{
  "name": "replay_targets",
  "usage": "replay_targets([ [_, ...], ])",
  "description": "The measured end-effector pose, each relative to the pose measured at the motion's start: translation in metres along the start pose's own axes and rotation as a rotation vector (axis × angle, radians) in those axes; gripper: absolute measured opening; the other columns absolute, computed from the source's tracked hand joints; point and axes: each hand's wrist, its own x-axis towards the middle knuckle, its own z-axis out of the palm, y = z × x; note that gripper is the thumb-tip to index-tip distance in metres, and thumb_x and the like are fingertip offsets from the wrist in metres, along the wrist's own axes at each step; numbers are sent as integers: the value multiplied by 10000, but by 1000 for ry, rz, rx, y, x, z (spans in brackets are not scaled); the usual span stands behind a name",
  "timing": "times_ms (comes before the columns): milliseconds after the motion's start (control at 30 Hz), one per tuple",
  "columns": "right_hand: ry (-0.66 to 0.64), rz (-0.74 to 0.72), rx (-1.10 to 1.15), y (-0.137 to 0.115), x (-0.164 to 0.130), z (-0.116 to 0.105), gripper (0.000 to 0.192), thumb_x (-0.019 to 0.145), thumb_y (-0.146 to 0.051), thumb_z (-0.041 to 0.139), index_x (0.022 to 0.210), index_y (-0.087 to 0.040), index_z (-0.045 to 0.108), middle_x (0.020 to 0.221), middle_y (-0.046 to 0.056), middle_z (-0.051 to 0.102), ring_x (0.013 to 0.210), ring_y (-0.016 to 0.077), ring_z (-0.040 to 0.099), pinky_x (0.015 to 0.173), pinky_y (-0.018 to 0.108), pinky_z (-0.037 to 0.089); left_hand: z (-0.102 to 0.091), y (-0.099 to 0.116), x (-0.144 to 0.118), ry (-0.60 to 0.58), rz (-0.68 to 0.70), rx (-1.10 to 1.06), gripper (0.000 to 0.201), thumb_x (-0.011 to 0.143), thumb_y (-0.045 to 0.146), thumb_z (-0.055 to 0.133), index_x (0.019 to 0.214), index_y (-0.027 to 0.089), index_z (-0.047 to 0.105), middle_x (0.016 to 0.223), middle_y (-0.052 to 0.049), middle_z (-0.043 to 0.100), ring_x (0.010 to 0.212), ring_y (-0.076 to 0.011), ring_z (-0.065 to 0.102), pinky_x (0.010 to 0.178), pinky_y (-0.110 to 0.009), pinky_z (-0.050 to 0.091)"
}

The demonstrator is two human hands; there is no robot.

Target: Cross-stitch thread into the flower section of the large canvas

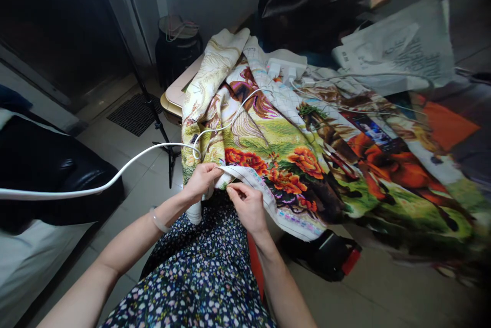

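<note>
Here your left hand (202,178) is closed on the near edge of the embroidered cloth (291,164), fingers curled over the fold and the thumb pressing from above. Your right hand (248,205) sits just beside it, its fingertips pressed together in a pinch at the same pale border strip; whether a needle or thread lies between them is too small to tell. The two hands are close together but not touching, low in the middle of the view, right above your lap in the flowered dress (199,277).

The cloth is large and bright: orange flowers near your hands, green ground, and brown and orange horses further to your right. It drapes from the bench (174,95) down toward you, with its near edge hanging over your knees and its right part spilling toward the floor. A white cable (115,177) runs in from your left, passes just above your left hand and climbs over the cloth toward a white power strip (286,68) lying on top of the fabric.

Behind the cloth a black bag (307,5) stands on the bench, and sheets of newspaper (399,46) lie to its right. A black sofa (42,174) is at your left, a thin black tripod stand (161,128) rises from the tiled floor beside it, and a dark drum-shaped stool (178,49) stands near the wall. A bracelet (158,220) circles your left wrist.
</note>
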Motion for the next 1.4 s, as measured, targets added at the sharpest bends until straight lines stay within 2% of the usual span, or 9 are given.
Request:
replay_targets([
  [467, 30, 161, 147, 6, 0, 8, 228, 801, -368, 611, 734, -153, 644, 559, -9, 564, 457, 114, 493, 443, 230, 421, 2, -1, -1, 10, 53, 4, 281, 718, 386, 632, 605, 151, 527, 518, 44, 451, 481, -67, 358, 470, -207, 257],
  [667, 54, 90, 83, 2, -7, 4, 148, 815, -270, 572, 904, -172, 640, 785, 42, 663, 617, 148, 604, 586, 268, 518, 4, 3, -2, -14, 53, -7, 277, 706, 394, 641, 629, 139, 568, 537, 35, 481, 497, -72, 384, 493, -210, 275],
  [833, 144, 104, 162, -2, -6, 6, 100, 812, -240, 578, 866, -199, 506, 708, -18, 568, 589, 136, 600, 540, 248, 516, 5, 5, -2, -54, 42, 23, 274, 714, 396, 635, 639, 140, 572, 544, 31, 488, 501, -78, 393, 498, -217, 288],
  [900, 127, 36, 66, -8, -5, 3, 60, 851, -227, 534, 903, -198, 528, 744, 1, 594, 618, 146, 610, 559, 261, 513, 5, 6, -1, -72, 54, 45, 272, 720, 389, 632, 634, 139, 568, 544, 31, 483, 506, -77, 394, 502, -215, 289],
  [1033, 156, -213, -336, -23, -5, -9, 196, 934, -233, 449, 1000, -184, 627, 889, 79, 633, 798, 199, 611, 730, 328, 487, 4, 11, 0, -112, 97, 87, 254, 746, 385, 609, 726, 132, 610, 572, 26, 503, 522, -84, 412, 513, -215, 313],
  [1100, 93, -278, -496, -29, -3, -12, 215, 943, -230, 447, 974, -178, 652, 871, 82, 625, 796, 206, 594, 733, 328, 459, 5, 13, -1, -112, 134, 130, 252, 763, 372, 592, 814, 129, 634, 611, 19, 532, 537, -91, 427, 522, -217, 330],
  [1233, -65, -295, -719, -33, 3, -9, 207, 911, -140, 442, 847, -178, 636, 845, 82, 613, 793, 215, 567, 666, 311, 415, 5, 13, -1, -59, 218, 262, 235, 806, 333, 540, 892, 143, 647, 728, -14, 602, 638, -126, 499, 587, -229, 392],
  [1333, -91, -318, -718, -39, 12, -6, 210, 904, -126, 411, 815, -178, 594, 867, 95, 613, 814, 212, 564, 660, 297, 408, 3, 9, 2, -105, 279, 322, 229, 830, 325, 512, 903, 157, 650, 813, -34, 638, 769, -161, 551, 696, -249, 432],
  [1400, -85, -311, -553, -45, 23, -6, 177, 915, -175, 411, 815, -183, 556, 856, 91, 618, 783, 196, 575, 657, 286, 421, 1, 8, 4, -156, 331, 335, 223, 836, 331, 511, 887, 159, 644, 830, -36, 641, 808, -169, 557, 741, -257, 433],
])
